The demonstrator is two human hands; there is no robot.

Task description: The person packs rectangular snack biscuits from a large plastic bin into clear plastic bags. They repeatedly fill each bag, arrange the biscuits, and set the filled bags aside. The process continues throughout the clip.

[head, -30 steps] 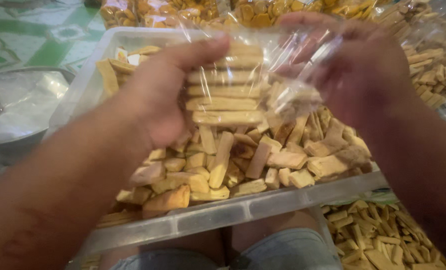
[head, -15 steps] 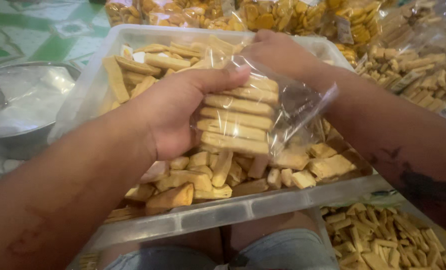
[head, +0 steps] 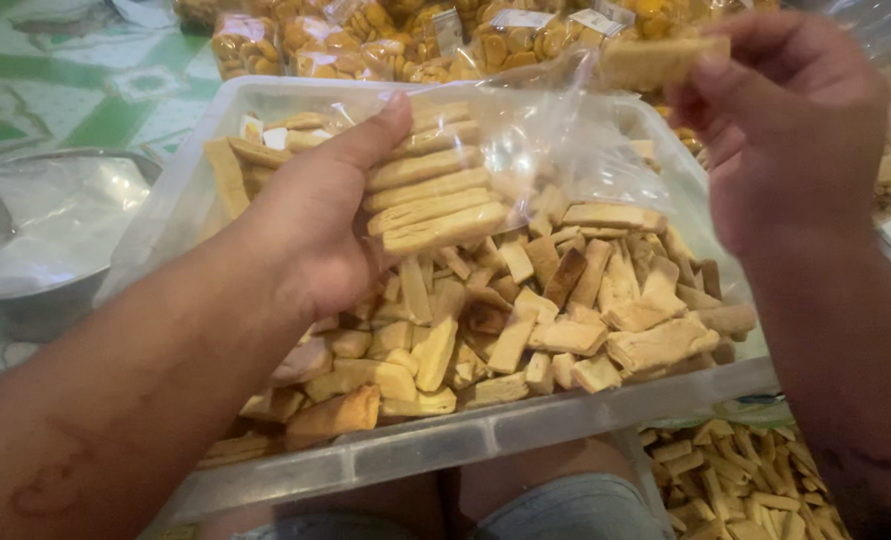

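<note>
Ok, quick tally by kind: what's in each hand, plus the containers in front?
Clear bag of stacked biscuit sticks, in left hand: 1
Loose biscuit stick, in right hand: 1
Clear plastic tub: 1
Metal bowl: 1
Total: 4

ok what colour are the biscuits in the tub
Golden tan biscuits, some browner at the edges; head view, in the clear tub.

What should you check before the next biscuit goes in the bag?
1. Bag held by the left hand: ok, the grip wraps the stacked biscuits inside.
2. Bag mouth open toward the right hand: cannot tell, the clear plastic is hard to see.
3. Biscuit pinched in the right fingers: ok.
4. Stack lying flat and tidy: ok.
5. Tub below to catch drops: ok.
</note>
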